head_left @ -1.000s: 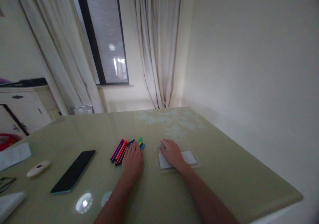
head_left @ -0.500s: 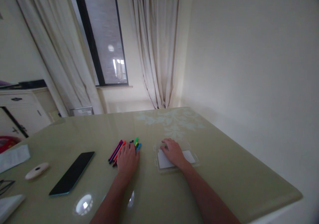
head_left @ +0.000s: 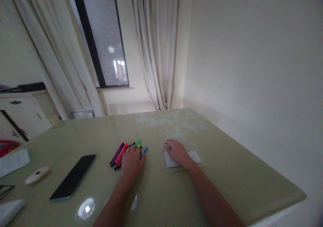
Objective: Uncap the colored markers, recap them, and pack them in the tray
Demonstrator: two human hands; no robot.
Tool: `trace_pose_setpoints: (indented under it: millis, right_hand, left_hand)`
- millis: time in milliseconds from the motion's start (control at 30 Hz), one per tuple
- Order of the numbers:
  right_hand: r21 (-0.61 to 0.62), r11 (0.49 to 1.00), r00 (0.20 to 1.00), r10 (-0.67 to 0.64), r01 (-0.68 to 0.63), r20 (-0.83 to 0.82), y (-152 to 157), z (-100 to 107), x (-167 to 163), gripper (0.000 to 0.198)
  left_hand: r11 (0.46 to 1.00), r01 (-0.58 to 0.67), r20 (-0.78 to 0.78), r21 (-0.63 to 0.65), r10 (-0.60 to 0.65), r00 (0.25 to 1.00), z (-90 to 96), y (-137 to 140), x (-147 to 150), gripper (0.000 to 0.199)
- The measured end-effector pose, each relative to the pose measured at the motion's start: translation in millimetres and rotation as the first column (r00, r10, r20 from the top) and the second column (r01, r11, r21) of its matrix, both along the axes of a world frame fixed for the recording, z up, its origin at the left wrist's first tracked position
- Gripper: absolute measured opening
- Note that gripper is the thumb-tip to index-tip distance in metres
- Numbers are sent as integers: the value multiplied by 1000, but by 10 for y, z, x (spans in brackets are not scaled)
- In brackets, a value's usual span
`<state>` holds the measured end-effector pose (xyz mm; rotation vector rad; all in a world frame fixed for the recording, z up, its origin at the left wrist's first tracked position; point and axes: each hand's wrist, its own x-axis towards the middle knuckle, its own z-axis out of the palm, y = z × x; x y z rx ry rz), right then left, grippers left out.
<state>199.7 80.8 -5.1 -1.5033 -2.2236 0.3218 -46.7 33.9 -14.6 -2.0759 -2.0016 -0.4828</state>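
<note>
My left hand [head_left: 132,160] is over the right side of a loose bunch of coloured markers [head_left: 120,154], purple, orange and red among them. Its thumb and fingers are closed on a blue marker [head_left: 144,150], whose tip sticks out to the right. Green and yellow markers [head_left: 138,142] show just beyond the fingertips. Farther right, my right hand [head_left: 177,153] rests over a clear plastic case [head_left: 186,146], thumb apart from the fingers. A white sheet or card [head_left: 194,155] lies in or under the case, partly hidden by the hand.
A dark phone or tablet [head_left: 73,177] lies on the glossy green table [head_left: 161,200] left of the markers. Farther left are a white oval device [head_left: 37,175], a pale folded cloth or packet [head_left: 14,162] and a cable [head_left: 5,190]. A wall borders the table's right side.
My left hand has shifted slightly right, and the blue marker has moved right with it, out from the bunch. The clear case and my right hand have slid a little to the right.
</note>
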Motion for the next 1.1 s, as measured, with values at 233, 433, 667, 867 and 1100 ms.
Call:
trace_pose_setpoints:
  millis: [233,433,667,867,1100]
  right_hand:
    - [-6,997,995,-81,80,-58,215,-120,360,50]
    - [131,990,991,-35,52,-133,110,-35,222,41]
    - [116,925,913,376,-361,-157,-152,173,-175,28]
    - [218,976,963,58,1,-263,77,168,250,28]
    - [187,977,995,102,-104,21,-54,95,-120,19]
  left_hand:
    - [999,40,72,7,-40,997,55,23,45,23]
    - [974,216,254,62,-225,941,-7,51,144,31]
    - [904,422,231,-64,-398,888,156,-101,334,26]
    - [952,265,231,-153,-226,946,156,-19,110,28]
    - [922,345,234,-174,-302,924,131,-82,231,17]
